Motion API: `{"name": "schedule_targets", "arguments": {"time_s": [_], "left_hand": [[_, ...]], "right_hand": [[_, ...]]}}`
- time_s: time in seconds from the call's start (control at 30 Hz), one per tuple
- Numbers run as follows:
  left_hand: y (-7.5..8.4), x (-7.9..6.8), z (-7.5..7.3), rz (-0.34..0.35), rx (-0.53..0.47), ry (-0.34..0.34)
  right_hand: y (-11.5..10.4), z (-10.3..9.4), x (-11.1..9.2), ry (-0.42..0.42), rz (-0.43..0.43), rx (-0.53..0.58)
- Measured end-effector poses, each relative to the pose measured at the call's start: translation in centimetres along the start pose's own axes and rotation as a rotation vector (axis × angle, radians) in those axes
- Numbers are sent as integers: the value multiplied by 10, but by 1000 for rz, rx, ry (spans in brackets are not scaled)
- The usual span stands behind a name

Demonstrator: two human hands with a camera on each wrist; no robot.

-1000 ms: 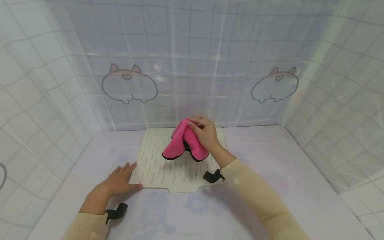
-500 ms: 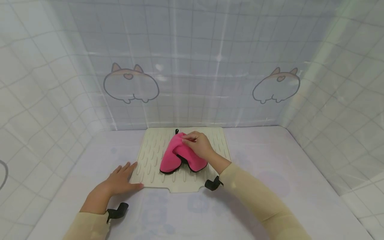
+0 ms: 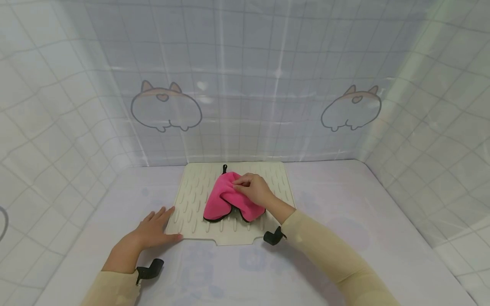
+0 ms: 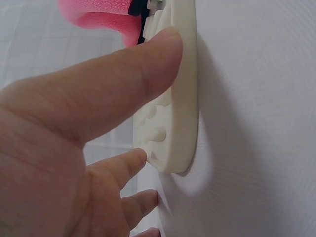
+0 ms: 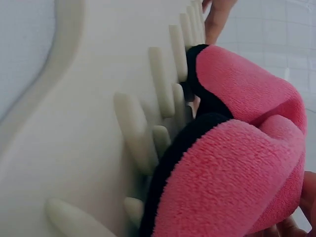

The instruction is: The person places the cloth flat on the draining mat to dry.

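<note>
A pink plush cloth [image 3: 220,197] with black edging sits bunched in a peak on a cream ridged mat [image 3: 187,212]. My right hand [image 3: 254,189] pinches the cloth near its top between thumb and fingers. In the right wrist view the cloth's folds [image 5: 232,177] stand over the mat's raised ridges, and part of the right hand shows at the lower right edge. My left hand [image 3: 153,231] lies with fingers spread at the mat's front left corner. Its thumb [image 4: 143,69] rests over the mat's edge in the left wrist view.
The mat lies on a pale patterned surface [image 3: 329,204]. Behind it rises a grid-lined sheet [image 3: 252,106] with two cartoon animal drawings, and similar sheets flank both sides. A black loop [image 3: 224,168] on the cloth sticks up at the back. Black devices are strapped to both wrists.
The right hand has lowered the pink cloth from above the mat down onto it. The cloth has settled a little flatter, and its black loop has come into view. The left hand has stayed put.
</note>
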State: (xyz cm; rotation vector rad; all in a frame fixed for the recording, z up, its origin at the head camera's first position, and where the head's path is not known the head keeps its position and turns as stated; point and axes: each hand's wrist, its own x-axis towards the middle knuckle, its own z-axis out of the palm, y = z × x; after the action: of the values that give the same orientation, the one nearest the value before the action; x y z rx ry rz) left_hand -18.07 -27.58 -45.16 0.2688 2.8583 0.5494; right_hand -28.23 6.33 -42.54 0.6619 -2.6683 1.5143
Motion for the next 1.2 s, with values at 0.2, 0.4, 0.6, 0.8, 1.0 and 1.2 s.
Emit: {"name": "schedule_targets", "arguments": {"time_s": [0.2,0.4,0.6,0.8,1.0,1.2], "left_hand": [[1,0,-1,-3,-6,-9],[4,-3,-5,-14,8,-26],[9,-3,-10,-5,11,-34],[18,-1,-12,47,-2,3],[30,2,-9,117,-48,46],[39,5,-5,156,-57,101]], "right_hand": [[-2,-10,-1,15,-42,23],[-5,-23,-4,3,-31,18],[0,-45,-9,15,-8,15],[15,-59,-12,35,29,19],[30,-63,-15,-1,65,28],[38,-65,-18,-54,103,19]]}}
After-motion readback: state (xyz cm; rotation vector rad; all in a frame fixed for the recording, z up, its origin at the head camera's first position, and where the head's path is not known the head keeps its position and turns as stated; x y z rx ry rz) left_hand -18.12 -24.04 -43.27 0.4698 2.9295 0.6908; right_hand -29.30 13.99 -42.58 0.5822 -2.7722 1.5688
